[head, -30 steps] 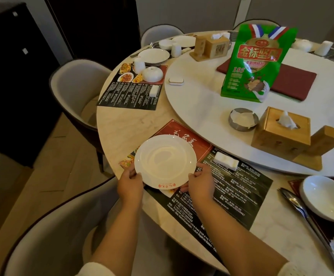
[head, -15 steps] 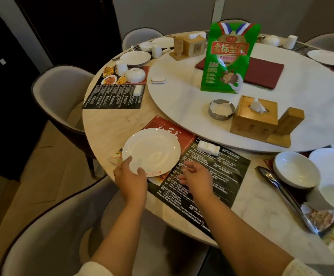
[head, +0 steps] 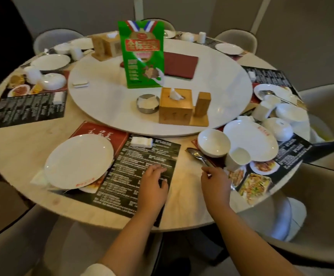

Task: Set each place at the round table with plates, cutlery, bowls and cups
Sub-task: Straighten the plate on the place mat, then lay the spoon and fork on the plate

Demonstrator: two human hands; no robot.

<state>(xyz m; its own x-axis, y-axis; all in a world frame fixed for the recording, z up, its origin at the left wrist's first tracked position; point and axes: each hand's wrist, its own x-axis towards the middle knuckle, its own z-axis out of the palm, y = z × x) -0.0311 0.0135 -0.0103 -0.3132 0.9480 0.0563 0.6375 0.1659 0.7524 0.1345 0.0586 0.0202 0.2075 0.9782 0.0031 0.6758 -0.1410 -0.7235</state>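
Dim dining room w/ grey wall panels; padded chairs ring a round marble table (head: 22, 148) carrying a white lazy Susan (head: 106, 108) at centre frame.

Left to right. Far left: a set place w/ plate, cup and lidded bowl on a menu placemat (head: 22, 110). Lower left: white plate (head: 78, 161) resting on the nearest placemat (head: 142, 156), apart from both hands; a folded napkin packet (head: 141, 141) lies at that mat's upper edge. Centre, on the turntable: green snack bag (head: 142, 56), steel ashtray (head: 147, 103), wooden tissue box (head: 175, 108). Lower centre: left hand (head: 154, 188) over the mat, fingers loosely curled and slightly spread, holding nothing; whether it touches the mat cannot be told. Right of it: right hand (head: 215, 184), fingers curled, tips just beside the handle end of the metal cutlery (head: 199, 156); contact cannot be told (motion blur). Right: small bowl (head: 213, 142), cup (head: 237, 158) and large plate (head: 250, 140) crowded together, w/ more stacked crockery (head: 277, 116) behind.

Risks (judgement). Cutlery lies touching or nearly under the bowl's rim, cup just beside: dragging the handle could tip the cup or shove the bowl. Smooth metal on marble may slip from a fingertip pinch. The nearest plate sits close to the table edge; a sleeve or forearm sweep could push it off.

Relation to fingers. Cutlery runs up-left from the right fingertips; bowl and cup are near, above-right; the placed plate is well left of the left hand.
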